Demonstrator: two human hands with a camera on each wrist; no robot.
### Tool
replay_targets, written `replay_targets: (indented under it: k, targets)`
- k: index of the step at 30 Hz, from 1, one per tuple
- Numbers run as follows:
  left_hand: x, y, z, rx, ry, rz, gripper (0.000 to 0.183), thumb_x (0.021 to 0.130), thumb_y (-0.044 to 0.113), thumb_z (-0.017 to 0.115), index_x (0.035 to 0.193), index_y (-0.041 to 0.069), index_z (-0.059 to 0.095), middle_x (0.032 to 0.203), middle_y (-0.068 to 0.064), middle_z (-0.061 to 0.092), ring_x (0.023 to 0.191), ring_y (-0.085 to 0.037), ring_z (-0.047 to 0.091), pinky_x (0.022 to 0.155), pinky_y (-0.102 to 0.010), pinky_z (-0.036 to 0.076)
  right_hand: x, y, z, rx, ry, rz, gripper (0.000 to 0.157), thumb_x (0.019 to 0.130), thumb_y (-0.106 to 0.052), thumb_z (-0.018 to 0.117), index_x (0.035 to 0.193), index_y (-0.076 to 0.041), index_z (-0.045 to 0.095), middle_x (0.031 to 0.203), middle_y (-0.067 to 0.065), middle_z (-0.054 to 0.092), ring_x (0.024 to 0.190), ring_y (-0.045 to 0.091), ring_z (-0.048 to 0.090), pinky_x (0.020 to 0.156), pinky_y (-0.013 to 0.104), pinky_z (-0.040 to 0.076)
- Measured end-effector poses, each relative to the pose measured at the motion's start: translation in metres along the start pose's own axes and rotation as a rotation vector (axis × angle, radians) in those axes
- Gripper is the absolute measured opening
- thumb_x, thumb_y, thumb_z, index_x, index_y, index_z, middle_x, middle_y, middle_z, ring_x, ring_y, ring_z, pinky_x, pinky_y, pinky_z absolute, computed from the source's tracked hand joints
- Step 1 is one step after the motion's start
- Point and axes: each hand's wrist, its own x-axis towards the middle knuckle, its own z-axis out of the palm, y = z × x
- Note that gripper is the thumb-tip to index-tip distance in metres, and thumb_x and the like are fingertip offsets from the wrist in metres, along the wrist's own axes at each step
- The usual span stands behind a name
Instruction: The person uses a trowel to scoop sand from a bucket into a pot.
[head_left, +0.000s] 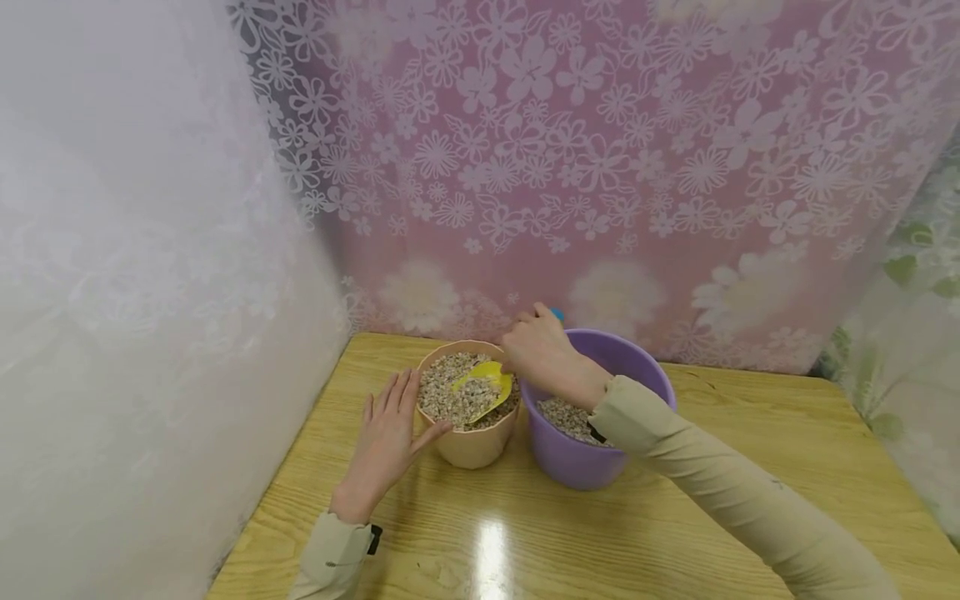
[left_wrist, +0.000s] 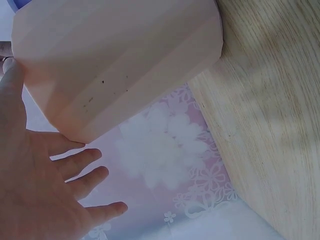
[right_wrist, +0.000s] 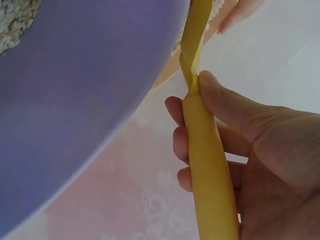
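Observation:
A peach pot (head_left: pixel 471 450) with a faceted side is filled with pale gravel (head_left: pixel 442 400). At its left stands my left hand (head_left: pixel 384 446), fingers spread and straight; in the left wrist view the thumb and index finger touch the pot's wall (left_wrist: pixel 115 60). My right hand (head_left: pixel 551 354) reaches over a purple bucket (head_left: pixel 577 467) and grips the yellow handle (right_wrist: pixel 207 165) of a small garden trowel. The trowel's yellow blade (head_left: pixel 501 400) lies over the peach pot with gravel on it. A blue handle end (head_left: pixel 557 314) shows past the right hand.
More gravel (head_left: pixel 566 421) lies low inside the purple bucket, partly hidden by my right forearm. Both containers stand side by side on a wooden table (head_left: pixel 750 467). A pink flowered cloth (head_left: pixel 525 167) hangs behind, and a white cloth (head_left: pixel 150 292) lines the left side.

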Motion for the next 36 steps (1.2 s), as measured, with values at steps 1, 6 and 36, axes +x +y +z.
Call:
replay_targets:
  k: [1, 6, 36]
  targets:
    - [0.0, 0.0, 0.0, -0.002, -0.003, -0.004, 0.097, 0.094, 0.063, 0.058, 0.161, 0.004, 0.022, 0.165, -0.019, 0.025, 0.153, -0.037, 0.02, 0.12, -0.067, 0.013, -0.001, 0.001, 0.0, -0.02, 0.018, 0.0, 0.041, 0.085, -0.05, 0.077, 0.061, -0.019, 0.068, 0.069, -0.001, 0.067, 0.071, 0.018, 0.051, 0.075, 0.033, 0.034]
    - [-0.001, 0.0, -0.001, 0.001, -0.006, -0.004, 0.096, 0.094, 0.064, 0.058, 0.162, 0.005, 0.021, 0.165, -0.019, 0.025, 0.153, -0.038, 0.021, 0.12, -0.067, 0.014, -0.005, 0.006, 0.003, -0.116, 0.124, -0.006, 0.044, 0.083, -0.05, 0.078, 0.055, -0.018, 0.064, 0.071, 0.0, 0.067, 0.07, 0.017, 0.046, 0.075, 0.032, 0.027]
    - [0.0, 0.001, 0.0, 0.008, -0.028, -0.015, 0.098, 0.095, 0.065, 0.057, 0.162, 0.003, 0.02, 0.165, -0.02, 0.024, 0.153, -0.039, 0.018, 0.12, -0.067, 0.014, -0.059, 0.063, 0.021, -0.021, 0.395, 0.268, 0.045, 0.093, -0.039, 0.073, 0.069, -0.007, 0.052, 0.065, 0.007, 0.042, 0.065, 0.023, 0.038, 0.067, 0.039, 0.029]
